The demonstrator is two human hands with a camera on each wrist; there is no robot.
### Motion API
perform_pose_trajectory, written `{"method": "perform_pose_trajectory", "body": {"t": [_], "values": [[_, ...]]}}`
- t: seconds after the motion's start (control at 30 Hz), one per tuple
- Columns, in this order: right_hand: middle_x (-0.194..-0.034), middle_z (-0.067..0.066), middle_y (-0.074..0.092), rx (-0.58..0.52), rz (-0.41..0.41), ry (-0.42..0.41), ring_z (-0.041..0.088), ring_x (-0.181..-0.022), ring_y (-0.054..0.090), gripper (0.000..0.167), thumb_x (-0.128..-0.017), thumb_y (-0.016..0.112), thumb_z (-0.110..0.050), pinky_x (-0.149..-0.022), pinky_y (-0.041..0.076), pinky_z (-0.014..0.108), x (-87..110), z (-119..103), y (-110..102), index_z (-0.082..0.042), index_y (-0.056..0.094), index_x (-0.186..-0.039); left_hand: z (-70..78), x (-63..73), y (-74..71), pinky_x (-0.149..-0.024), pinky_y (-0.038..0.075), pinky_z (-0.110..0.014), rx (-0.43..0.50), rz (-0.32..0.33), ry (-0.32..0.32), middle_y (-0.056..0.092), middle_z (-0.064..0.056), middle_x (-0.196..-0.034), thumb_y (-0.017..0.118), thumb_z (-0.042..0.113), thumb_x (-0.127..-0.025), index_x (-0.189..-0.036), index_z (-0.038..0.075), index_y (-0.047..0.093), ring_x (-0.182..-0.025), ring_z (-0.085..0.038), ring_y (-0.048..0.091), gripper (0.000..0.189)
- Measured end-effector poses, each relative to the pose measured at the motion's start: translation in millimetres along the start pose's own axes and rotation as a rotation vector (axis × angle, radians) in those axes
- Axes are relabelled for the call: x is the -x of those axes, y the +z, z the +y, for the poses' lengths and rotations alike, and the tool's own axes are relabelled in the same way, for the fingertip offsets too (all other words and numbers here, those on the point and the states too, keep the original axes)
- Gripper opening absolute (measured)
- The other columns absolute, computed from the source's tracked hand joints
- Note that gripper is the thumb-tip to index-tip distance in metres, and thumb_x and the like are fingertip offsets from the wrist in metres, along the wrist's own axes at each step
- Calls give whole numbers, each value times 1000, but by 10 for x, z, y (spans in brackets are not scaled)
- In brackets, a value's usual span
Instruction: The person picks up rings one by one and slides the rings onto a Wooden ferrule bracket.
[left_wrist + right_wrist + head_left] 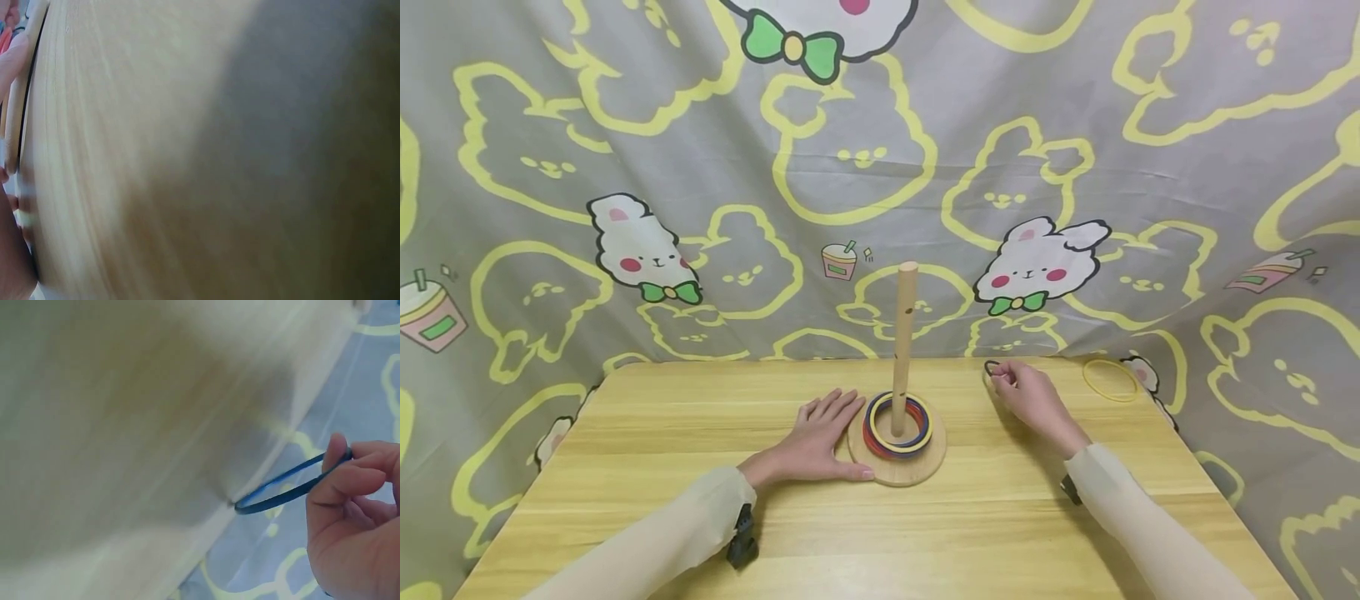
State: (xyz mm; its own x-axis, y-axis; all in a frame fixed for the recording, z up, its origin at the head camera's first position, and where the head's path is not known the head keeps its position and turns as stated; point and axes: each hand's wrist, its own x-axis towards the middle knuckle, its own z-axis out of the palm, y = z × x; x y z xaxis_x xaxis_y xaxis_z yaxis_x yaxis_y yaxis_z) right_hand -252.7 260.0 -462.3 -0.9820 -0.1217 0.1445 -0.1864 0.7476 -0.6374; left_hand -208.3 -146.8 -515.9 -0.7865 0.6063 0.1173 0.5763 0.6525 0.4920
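Observation:
My right hand [1033, 400] pinches a thin ring [278, 501] between thumb and fingers near the table's back edge. The ring is blue in the right wrist view and looks dark in the head view; its far side tilts down to the tabletop. My left hand [812, 442] lies with fingers spread against the left side of a round wooden base [917, 475]. From that base rises an upright wooden post [905, 333]. Several yellow, blue and red rings [872, 437] lie stacked around the post's foot. The left wrist view shows only part of the left hand [15, 262].
A yellow ring [1112, 399] lies flat at the table's back right, right of my right hand. Behind the wooden table [850, 542] hangs a grey patterned curtain [737, 167], which also runs along both sides.

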Motion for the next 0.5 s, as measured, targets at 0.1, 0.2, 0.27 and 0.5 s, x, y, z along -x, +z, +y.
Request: {"method": "perform_pose_trajectory", "body": {"t": [0.1,0.2,0.27,0.5], "values": [[-92,4,69,-34,40,-14,19,-76,58,20,-108,67,-13,-69,46,37,70,-82,-33,1,75,-119,39,3,-34,-118,14,-75,3,-7,-3,25,-21,-176,73,83,-85,-173,6,28,-163,-47,14,126],[-92,2,73,-72,66,-25,18,-77,61,20,-106,72,-14,-70,47,35,145,-187,-70,-2,77,-121,78,5,-75,-119,14,-74,-14,-34,-22,24,-21,-177,75,79,-86,-174,5,27,-163,-47,13,124],[-92,1,76,-87,78,-37,18,-79,65,21,-105,73,-15,-71,48,33,189,-255,-94,-4,78,-122,95,5,-97,-120,13,-73,-25,-54,-38,22,-20,-178,76,76,-86,-174,5,26,-164,-47,11,124],[-90,-2,77,-88,132,-113,17,-78,64,18,-106,75,-16,-65,47,29,342,-455,-211,-6,79,-121,70,-8,-71,-121,13,-73,-28,-53,-38,21,-19,-179,77,76,-86,-175,7,25,-164,-45,10,123]]}}
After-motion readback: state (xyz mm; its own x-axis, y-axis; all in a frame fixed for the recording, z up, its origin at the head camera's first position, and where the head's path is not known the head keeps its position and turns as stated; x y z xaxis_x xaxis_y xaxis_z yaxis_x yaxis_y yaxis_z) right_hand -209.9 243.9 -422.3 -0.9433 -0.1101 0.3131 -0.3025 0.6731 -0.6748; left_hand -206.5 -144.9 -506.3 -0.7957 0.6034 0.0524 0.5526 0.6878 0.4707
